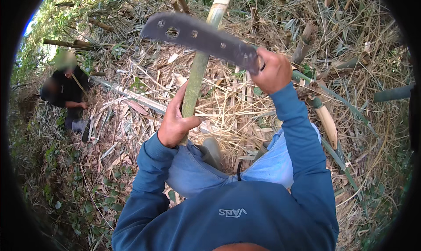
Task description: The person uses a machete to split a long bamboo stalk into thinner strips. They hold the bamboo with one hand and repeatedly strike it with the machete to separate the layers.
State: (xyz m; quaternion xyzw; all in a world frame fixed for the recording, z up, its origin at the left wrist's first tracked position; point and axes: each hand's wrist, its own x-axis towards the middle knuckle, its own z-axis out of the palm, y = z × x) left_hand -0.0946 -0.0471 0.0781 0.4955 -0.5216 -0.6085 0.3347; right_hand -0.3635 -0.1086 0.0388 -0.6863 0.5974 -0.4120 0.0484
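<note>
My left hand (176, 120) is closed round the lower part of a split bamboo strip (196, 78), greenish and long. The strip slants up and away past the top edge, and a pale bare band shows at a joint near its far end. My right hand (271, 71) grips a machete (199, 35) by its handle, which the fingers hide. Its dark, wide blade has several holes and points left, lying across the strip in this view. Whether blade and strip touch, I cannot tell. The blade is slightly blurred.
A person in dark clothes (68, 91) crouches at the left, holding a thin stick. Cut bamboo stumps (305, 42) and a pale, slant-cut bamboo piece (326, 121) stand at the right. Dry leaves and shavings (232, 106) cover the ground round my boots (212, 152).
</note>
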